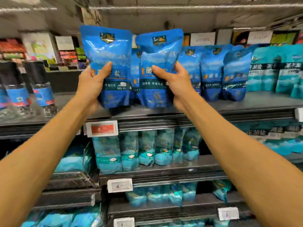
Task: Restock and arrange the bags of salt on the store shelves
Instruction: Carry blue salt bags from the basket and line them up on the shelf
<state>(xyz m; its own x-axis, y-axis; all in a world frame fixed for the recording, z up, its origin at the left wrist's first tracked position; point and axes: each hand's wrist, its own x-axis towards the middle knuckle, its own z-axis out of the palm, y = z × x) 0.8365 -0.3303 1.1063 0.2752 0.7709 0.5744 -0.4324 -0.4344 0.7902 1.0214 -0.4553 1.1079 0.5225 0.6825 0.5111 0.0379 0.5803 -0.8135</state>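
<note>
Head view: both bare arms reach up and forward to the dark upper shelf [255, 102]. The left hand [93, 82] grips a blue salt bag [108, 51] by its left edge, thumb across the front and the other fingers curled round behind it. The right hand [175, 81] grips a second blue salt bag [157, 51] by its right edge, thumb on the front and fingers hidden behind. Both bags stand upright, side by side and nearly touching, their bottoms at the front lip of the shelf; whether they rest on it cannot be told.

Just right of the held bags, a row of matching blue bags [211, 71] stands upright on the same shelf, and further right stand teal salt bags [268, 71]. At the left on that level stand dark jars with blue labels [42, 94]. A red price tag [102, 128] hangs on the shelf edge below the left hand. The shelf beneath carries upright teal bags [129, 151], with a white price tag [119, 185] on its edge, and lower shelves hold more blue-green bags [157, 195]. The picture is blurred.
</note>
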